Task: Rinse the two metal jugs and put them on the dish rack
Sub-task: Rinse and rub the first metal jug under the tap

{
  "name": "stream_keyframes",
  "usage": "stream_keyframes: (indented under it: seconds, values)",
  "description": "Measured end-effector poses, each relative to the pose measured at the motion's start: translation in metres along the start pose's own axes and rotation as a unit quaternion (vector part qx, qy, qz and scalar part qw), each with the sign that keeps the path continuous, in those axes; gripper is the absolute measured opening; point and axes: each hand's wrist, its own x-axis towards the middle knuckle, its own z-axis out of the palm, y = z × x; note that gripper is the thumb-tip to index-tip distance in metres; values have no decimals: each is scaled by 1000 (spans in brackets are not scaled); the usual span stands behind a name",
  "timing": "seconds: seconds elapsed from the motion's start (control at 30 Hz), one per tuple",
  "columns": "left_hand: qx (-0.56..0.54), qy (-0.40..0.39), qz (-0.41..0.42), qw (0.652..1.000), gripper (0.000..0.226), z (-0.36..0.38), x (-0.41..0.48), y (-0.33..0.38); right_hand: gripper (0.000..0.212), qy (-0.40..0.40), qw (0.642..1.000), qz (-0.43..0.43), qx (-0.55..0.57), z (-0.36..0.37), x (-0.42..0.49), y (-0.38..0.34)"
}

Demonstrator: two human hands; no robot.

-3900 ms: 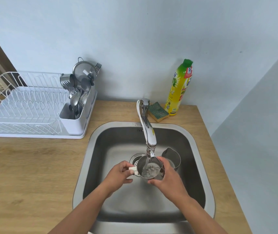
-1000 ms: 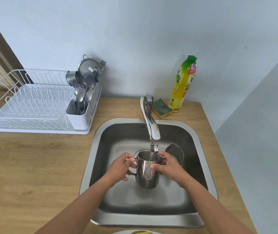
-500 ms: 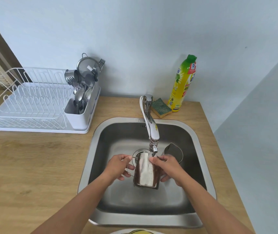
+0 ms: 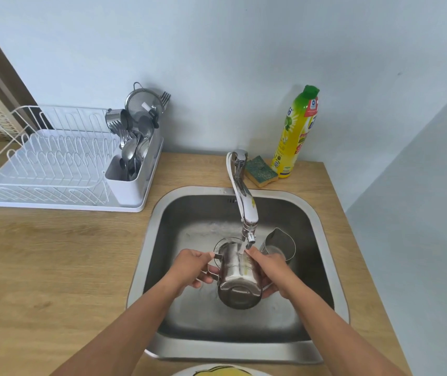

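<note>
Under the tap point(image 4: 246, 213), over the sink's point(image 4: 149, 240) middle, left hand point(image 4: 192, 270) pinches the handle, right hand point(image 4: 271, 270) cups the tipped jug point(image 4: 237, 280); best rotate it slowly so water sheets every side.

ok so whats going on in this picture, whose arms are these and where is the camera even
There is no machine here. The camera sits on a person's head and looks forward and down, so the two bare arms are that person's own. The left hand grips the handle of a metal jug, and the right hand holds its body, tipped on its side under water running from the tap. A second jug stands in the sink behind it. On the wooden counter are a white dish rack with cutlery, a sponge and a yellow bottle of dish soap.
</note>
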Motion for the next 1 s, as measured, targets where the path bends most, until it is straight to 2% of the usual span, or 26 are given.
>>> stream_keyframes:
  seconds: [0.27, 0.43, 0.57, 0.67, 0.77, 0.83, 1.0]
  values:
    - [-14, -16, -9, 1000, 26, -4, -3, 1, 64, 18, 1000, 15, 1, 4, -1, -3]
    - [-11, -17, -15, 1000, 23, -4, -3, -3, 53, 9, 1000, -1, 10, 7, -7, -3]
    - [-29, -37, -20, 999, 21, -4, -4, -8, 41, -1, 998, -56, 2, 5, -14, -1]
    - [-41, -43, -21, 998, 20, -2, -2, -13, 55, 20, 996, -85, -34, 3, -17, 1]
    - [-42, -37, -18, 998, 24, 1, 1, -16, 59, 59, 990, -109, -64, 3, -18, 3]
    - [-37, -37, -16, 999, 24, 3, 2, -16, 72, 88, 983, -122, -102, 2, -21, 3]
    - [-21, -45, 0, 999, 16, 10, 5, -17, 87, 114, 964, -161, -178, -2, -34, 1]
